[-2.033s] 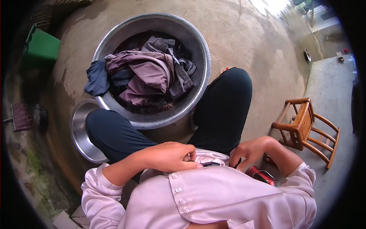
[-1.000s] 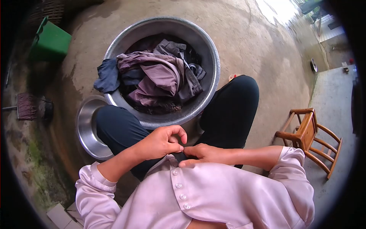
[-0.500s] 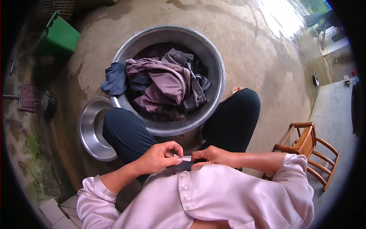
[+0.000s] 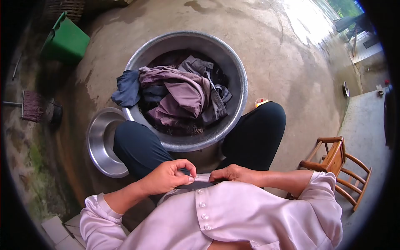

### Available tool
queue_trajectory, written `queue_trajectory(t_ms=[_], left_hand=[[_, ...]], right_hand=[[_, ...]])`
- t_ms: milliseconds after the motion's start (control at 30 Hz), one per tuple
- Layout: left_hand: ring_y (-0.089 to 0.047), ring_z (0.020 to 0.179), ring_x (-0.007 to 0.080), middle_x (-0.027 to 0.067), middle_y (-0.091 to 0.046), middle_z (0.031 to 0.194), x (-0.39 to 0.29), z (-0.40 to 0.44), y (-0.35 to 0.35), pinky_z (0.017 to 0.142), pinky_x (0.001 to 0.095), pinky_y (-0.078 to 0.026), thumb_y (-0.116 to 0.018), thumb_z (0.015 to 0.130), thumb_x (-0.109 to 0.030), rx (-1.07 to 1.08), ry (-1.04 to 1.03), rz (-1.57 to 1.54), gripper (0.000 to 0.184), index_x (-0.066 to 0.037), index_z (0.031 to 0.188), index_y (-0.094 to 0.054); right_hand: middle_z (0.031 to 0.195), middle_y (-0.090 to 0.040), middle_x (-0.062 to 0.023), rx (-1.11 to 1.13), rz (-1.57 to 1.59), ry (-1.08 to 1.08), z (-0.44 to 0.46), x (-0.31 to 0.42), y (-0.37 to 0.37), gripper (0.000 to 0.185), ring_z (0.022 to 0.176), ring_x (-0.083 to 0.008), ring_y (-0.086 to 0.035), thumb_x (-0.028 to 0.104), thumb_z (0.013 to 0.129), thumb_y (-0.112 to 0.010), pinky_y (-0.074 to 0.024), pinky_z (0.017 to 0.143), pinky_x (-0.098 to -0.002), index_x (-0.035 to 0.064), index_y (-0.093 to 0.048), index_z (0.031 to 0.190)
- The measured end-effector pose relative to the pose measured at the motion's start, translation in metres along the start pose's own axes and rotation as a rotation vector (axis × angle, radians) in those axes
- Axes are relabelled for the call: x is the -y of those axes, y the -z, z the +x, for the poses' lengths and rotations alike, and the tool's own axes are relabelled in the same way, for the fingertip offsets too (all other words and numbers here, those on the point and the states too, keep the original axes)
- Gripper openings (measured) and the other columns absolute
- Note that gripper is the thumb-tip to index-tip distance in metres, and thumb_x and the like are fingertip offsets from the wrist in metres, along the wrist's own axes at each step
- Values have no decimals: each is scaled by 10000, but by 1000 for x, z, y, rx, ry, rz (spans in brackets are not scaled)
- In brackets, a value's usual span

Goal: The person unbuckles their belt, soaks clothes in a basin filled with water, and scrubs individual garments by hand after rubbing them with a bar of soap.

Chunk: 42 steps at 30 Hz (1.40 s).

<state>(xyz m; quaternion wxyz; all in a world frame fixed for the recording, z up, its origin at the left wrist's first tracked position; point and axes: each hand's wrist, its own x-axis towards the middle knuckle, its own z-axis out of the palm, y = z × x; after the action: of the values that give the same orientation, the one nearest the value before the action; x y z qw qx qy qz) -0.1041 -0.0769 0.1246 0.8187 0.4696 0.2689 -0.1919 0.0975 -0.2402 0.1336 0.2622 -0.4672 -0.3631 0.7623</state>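
Observation:
Over my lap, my left hand [image 4: 171, 176] pinches the front hem of the pale pink shirt [image 4: 246, 204], thumb and index finger together. My right hand [image 4: 234, 173] has its fingers curled closed on the same hem, a short gap to the right. Between the two, a strip of the hem's edge and its greyish shaded inside show. Several clear buttons run down the front of the shirt below. Beyond my knees stands a large metal basin [image 4: 183, 146] heaped with wet-looking clothes [image 4: 187, 93], mauve, grey and dark; a dark blue cloth [image 4: 126, 89] hangs over its left rim.
A smaller metal basin [image 4: 96, 143] sits by my left knee. Left of it are a broom [image 4: 32, 106] and a dark container [image 4: 55, 113]; a green bin [image 4: 66, 41] stands farther back. At right is a wooden chair [image 4: 335, 160]. The concrete floor [image 4: 287, 79] has wet patches.
My right fingers have curled in more tightly at the hem. Less dark cloth and more of the pale hem shows between my hands. The basin sits slightly lower in view.

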Motion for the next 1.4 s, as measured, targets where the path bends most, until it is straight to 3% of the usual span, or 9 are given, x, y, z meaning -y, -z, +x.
queue_trajectory(t_ms=[100,400,500,800,1000,1100,1133,1267,1400], left_hand=[[-425,556,-21,-73,-551,660,-7,7,5,499,161,-300,-634,854,-59,-54,36,-6,148,-61,985,-566],[-428,517,-9,-65,-542,590,-14,20,21,475,178,-286,-657,820,-56,-62,-7,65,189,-61,977,-552],[-444,540,-15,-64,-546,604,-13,20,18,494,171,-312,-655,826,-61,-44,-13,35,179,-54,972,-551],[-533,668,-8,-22,-611,766,-20,14,7,590,148,-398,-637,843,-27,-6,-21,39,173,-44,998,-563],[-476,628,-20,-52,-542,788,-16,8,0,541,154,-357,-616,870,-52,-2,-89,-34,115,-44,971,-562],[-547,704,-3,-22,-606,836,0,6,2,623,148,-422,-616,867,-37,-27,-46,-65,108,-44,970,-583],[-561,748,2,-16,-605,863,-2,2,5,646,152,-435,-619,872,-47,-16,98,-18,113,-45,979,-579],[-523,662,-4,-40,-594,770,45,5,-7,547,157,-393,-621,891,-90,-9,2,-184,161,-77,1029,-540],[-519,681,17,-1,-607,732,59,-6,-4,605,204,-420,-635,888,-193,-140,42,122,198,-69,1013,-545]], right_hand=[[826,-543,-15,-46,73,-151,10,-4,-1,227,813,-74,-484,223,912,-548,-411,725,-266,11,-576,987],[758,-481,7,-27,340,-165,30,-1,-9,216,737,-68,-439,237,920,-504,-380,664,-264,34,-553,870],[769,-572,-45,-127,135,-278,29,11,-13,283,756,-106,-538,287,920,-483,-436,688,-296,35,-611,925],[734,-588,-159,-40,-243,-152,12,22,4,287,713,-223,-585,278,916,-462,-451,690,-367,20,-584,944],[706,-510,-103,-53,-247,-115,4,32,6,217,681,-154,-499,223,934,-479,-417,653,-335,21,-526,869],[729,-507,-81,-64,-182,-138,9,19,3,239,713,-143,-487,246,952,-476,-416,676,-314,26,-528,876],[752,-509,-56,-37,-182,-181,8,28,4,239,747,-122,-473,245,958,-484,-414,703,-296,26,-529,873],[753,-516,-44,0,-119,-203,13,-6,0,237,781,-91,-471,258,948,-539,-415,727,-283,31,-577,890],[779,-542,-73,-6,-61,-275,25,-9,-2,308,787,-101,-514,355,910,-605,-433,719,-288,55,-608,979]])
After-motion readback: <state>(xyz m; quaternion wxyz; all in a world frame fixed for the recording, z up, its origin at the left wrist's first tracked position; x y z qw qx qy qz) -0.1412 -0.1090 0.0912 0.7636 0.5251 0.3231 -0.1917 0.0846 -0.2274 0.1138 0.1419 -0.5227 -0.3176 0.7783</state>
